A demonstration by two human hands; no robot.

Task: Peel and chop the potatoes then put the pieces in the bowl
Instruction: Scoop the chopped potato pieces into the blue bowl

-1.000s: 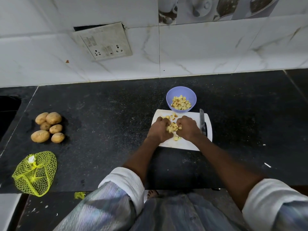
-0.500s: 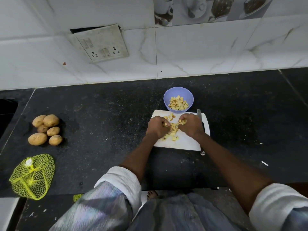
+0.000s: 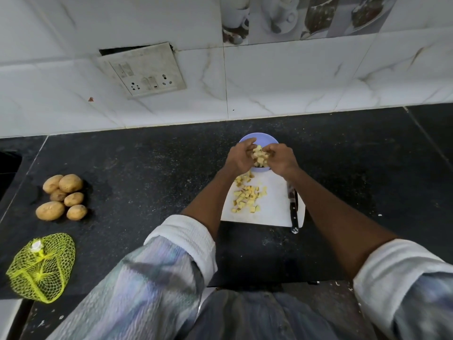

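Observation:
My left hand (image 3: 239, 158) and my right hand (image 3: 282, 159) are cupped together over the lilac bowl (image 3: 268, 139), holding a clump of yellow potato pieces (image 3: 259, 156) between them. The bowl's inside is mostly hidden by my hands. More chopped potato pieces (image 3: 247, 196) lie scattered on the white cutting board (image 3: 272, 209) just in front of the bowl. A knife (image 3: 293, 209) with a dark handle lies along the board's right edge. Several whole unpeeled potatoes (image 3: 62, 196) sit in a cluster at the far left of the black counter.
A yellow net bag (image 3: 40, 267) lies at the counter's front left. A dark sink opening (image 3: 8, 168) is at the far left edge. The tiled wall with a switch plate (image 3: 142, 69) rises behind the counter. Small white scraps (image 3: 380, 214) dot the right side.
Both hands gathered potato pieces on the board, then lifted a handful forward and up to above the bowl. Fewer pieces lie on the board now.

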